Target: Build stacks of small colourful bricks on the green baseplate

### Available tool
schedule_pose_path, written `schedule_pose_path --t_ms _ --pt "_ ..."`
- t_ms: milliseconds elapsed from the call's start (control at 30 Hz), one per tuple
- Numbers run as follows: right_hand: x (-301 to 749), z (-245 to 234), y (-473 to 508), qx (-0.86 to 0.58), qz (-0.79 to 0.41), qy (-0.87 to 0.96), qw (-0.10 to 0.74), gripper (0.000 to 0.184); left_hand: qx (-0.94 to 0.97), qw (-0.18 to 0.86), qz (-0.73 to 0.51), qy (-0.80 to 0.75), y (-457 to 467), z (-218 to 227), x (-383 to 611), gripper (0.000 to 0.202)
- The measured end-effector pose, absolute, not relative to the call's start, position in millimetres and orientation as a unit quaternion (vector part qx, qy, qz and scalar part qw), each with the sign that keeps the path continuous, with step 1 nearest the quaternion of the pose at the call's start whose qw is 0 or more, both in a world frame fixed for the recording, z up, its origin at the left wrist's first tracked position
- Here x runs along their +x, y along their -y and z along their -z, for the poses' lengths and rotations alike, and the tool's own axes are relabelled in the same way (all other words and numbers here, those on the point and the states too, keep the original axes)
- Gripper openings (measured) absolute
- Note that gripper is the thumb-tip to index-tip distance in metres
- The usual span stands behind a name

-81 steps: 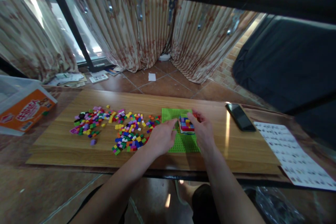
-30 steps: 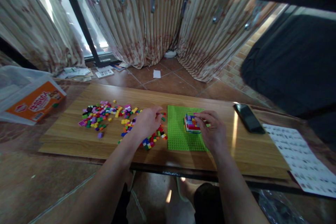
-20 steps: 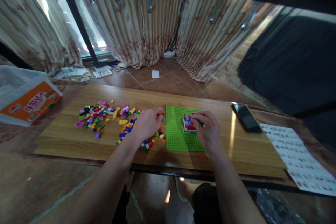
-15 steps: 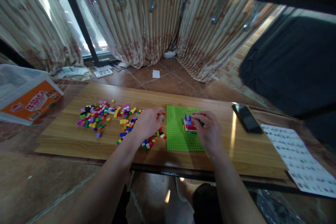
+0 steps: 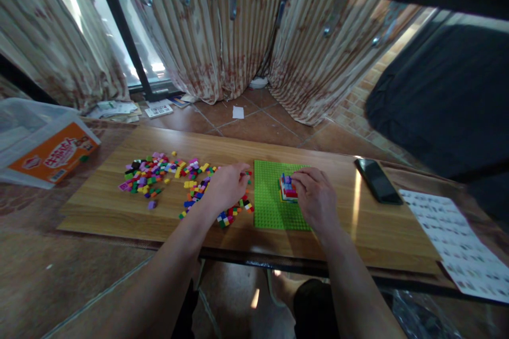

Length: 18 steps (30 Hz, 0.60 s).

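Note:
A green studded baseplate [image 5: 264,196] lies on the wooden board, with a small layered build of toy bricks [image 5: 289,193] on it, white, red and yellow below and blue and purple on top. My right hand [image 5: 316,196] leans over the build from the right, thumb and fingers pinched on a brick at its top; the hand covers the right part. Left of the plate, my left hand [image 5: 228,185] hovers over loose bricks [image 5: 191,196] with its fingers curled together. What its fingertips hold, if anything, is hidden.
More mixed bricks [image 5: 147,175] are heaped at the left. A clear plastic tub [image 5: 40,116] with an orange label stands at the far left. On the right are a black phone [image 5: 377,180] and a printed sheet [image 5: 457,238]. The wooden board [image 5: 131,222] ends close to my legs.
The whole view has shifted slightly. My right fingers have closed in a little over the top of the build; my left hand stays almost where it was.

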State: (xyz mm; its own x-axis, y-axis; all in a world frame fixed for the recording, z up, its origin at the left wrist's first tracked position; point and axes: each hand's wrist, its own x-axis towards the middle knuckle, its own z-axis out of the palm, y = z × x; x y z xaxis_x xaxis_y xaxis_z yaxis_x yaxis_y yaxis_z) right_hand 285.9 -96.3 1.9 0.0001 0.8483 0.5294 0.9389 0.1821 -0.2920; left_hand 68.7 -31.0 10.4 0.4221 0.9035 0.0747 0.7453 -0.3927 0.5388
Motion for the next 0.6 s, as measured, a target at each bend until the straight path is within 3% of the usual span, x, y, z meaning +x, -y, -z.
schedule_pose_path --t_ms 600 --pt "283.7 -0.9 97.3 -0.627 0.029 0.687 0.367 0.018 0.815 0.226 -0.177 -0.504 33.0 -15.8 69.2 0.028"
